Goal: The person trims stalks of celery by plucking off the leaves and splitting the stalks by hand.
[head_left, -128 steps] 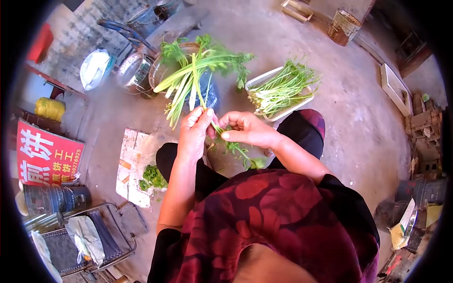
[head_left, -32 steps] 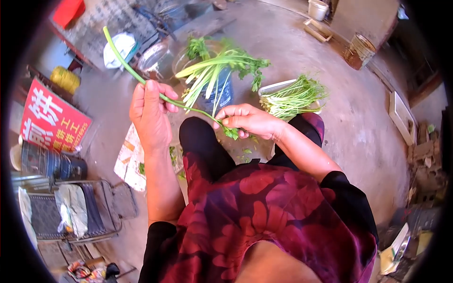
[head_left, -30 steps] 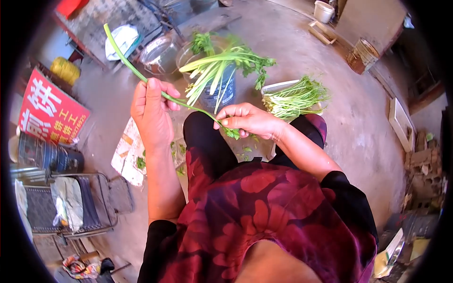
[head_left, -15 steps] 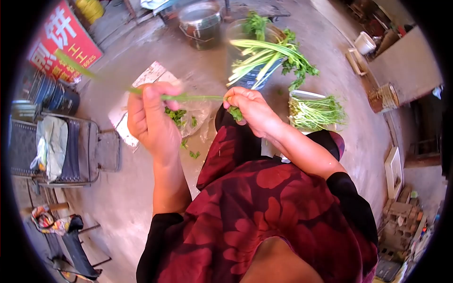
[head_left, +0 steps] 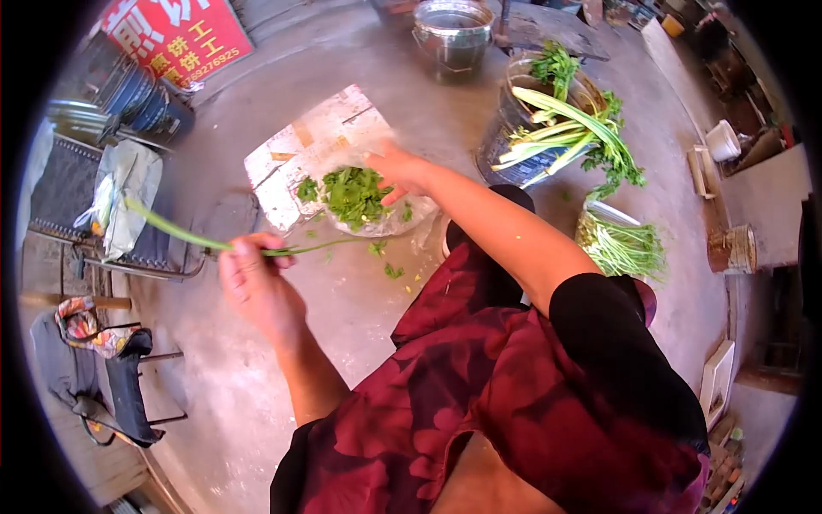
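Observation:
A long green stalk [head_left: 175,231] lies between the thumb and fingers of my left hand [head_left: 264,287], its thin end pointing right. My right hand [head_left: 401,170] reaches over a clear plastic bag holding a pile of torn green leaves [head_left: 353,199]; its fingers are spread and partly blurred, with nothing seen in them. The bag rests by a flattened white cardboard box [head_left: 282,184] on the floor. Stalks with leaves [head_left: 569,124] lie across a dark bucket [head_left: 494,144] at the upper right. A basket [head_left: 612,211] of thin trimmed stalks [head_left: 622,244] stands near my right knee.
A metal pail [head_left: 452,43] stands at the top. At the left are a red sign [head_left: 184,38], dark buckets [head_left: 154,107] and a chair [head_left: 64,184] with a pale bag on it. A rusty can [head_left: 732,250] and a wooden frame [head_left: 702,171] are at the right.
The view has swung left. My right hand has let go of the stalk's leafy end and moved over the leaf pile, its fingers opened. My left hand still holds the stalk, now lower.

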The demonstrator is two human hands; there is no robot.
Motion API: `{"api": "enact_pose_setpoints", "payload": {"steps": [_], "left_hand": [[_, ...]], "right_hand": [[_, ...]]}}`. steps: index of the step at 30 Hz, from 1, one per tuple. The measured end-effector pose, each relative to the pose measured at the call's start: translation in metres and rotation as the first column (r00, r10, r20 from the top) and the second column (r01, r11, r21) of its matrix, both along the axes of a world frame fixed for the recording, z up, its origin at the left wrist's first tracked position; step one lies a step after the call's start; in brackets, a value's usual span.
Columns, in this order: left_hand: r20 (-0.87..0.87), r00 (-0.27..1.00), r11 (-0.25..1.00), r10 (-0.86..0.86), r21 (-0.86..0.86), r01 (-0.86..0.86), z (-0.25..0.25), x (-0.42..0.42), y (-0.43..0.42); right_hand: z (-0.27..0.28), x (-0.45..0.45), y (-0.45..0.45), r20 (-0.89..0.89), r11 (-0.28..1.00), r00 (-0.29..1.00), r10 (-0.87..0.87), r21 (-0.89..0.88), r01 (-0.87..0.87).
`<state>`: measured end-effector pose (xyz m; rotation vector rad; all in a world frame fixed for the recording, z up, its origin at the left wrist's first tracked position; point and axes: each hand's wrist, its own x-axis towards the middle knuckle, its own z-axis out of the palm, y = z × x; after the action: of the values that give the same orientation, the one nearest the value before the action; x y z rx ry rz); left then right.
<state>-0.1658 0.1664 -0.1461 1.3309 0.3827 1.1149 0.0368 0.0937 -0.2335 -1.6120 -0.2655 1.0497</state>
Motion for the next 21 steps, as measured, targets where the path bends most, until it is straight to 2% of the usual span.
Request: {"api": "enact_pose_setpoints", "payload": {"steps": [2,3,6,7,10,12,13,14,16,17,18,20,21], "left_hand": [[-0.111,0.992,0.998,-0.064,-0.031,0.061,-0.011,0.003,-0.004],[-0.125,0.986,0.993,-0.111,-0.039,0.107,-0.016,0.005,-0.007],[-0.223,0.933,0.959,-0.284,-0.087,0.271,-0.025,0.013,-0.016],[-0.227,0.919,0.945,-0.322,-0.131,0.299,-0.023,0.018,-0.025],[-0.297,0.847,0.893,-0.441,-0.054,0.446,-0.016,0.031,-0.051],[-0.314,0.805,0.842,-0.503,0.033,0.538,-0.010,0.042,-0.074],[-0.332,0.785,0.809,-0.523,0.098,0.580,-0.008,0.048,-0.086],[-0.350,0.761,0.766,-0.546,0.159,0.623,-0.007,0.053,-0.100],[-0.351,0.713,0.701,-0.607,0.186,0.688,-0.006,0.061,-0.129],[-0.344,0.686,0.668,-0.641,0.191,0.719,-0.009,0.066,-0.145],[-0.342,0.657,0.635,-0.672,0.191,0.749,-0.013,0.072,-0.160],[-0.332,0.618,0.549,-0.712,0.285,0.786,-0.021,0.082,-0.189],[-0.340,0.583,0.506,-0.738,0.291,0.812,-0.022,0.088,-0.205]], "right_hand": [[-0.011,0.008,0.006,-0.041,0.993,0.998,0.040,0.117,-0.035],[-0.001,0.002,0.001,0.016,0.991,1.000,0.004,0.137,-0.006],[0.017,0.005,-0.026,0.127,0.983,0.984,0.126,0.118,-0.142],[0.043,-0.008,-0.040,0.180,0.983,0.983,0.036,0.169,-0.067],[0.086,-0.025,-0.081,0.294,0.945,0.954,0.061,0.292,-0.150],[0.102,-0.037,-0.107,0.434,0.874,0.901,0.012,0.434,-0.220],[0.109,-0.043,-0.122,0.543,0.857,0.836,-0.075,0.464,-0.225],[0.116,-0.046,-0.141,0.722,0.889,0.679,-0.136,0.391,-0.238],[0.124,-0.049,-0.178,0.844,0.950,0.511,-0.164,0.276,-0.150],[0.130,-0.057,-0.197,0.791,0.935,0.561,-0.243,0.345,-0.081],[0.139,-0.062,-0.217,0.805,0.953,0.551,-0.219,0.298,-0.057],[0.148,-0.071,-0.251,0.867,0.978,0.469,-0.171,0.208,-0.028],[0.148,-0.071,-0.270,0.872,0.975,0.445,-0.203,0.220,0.014]]}}
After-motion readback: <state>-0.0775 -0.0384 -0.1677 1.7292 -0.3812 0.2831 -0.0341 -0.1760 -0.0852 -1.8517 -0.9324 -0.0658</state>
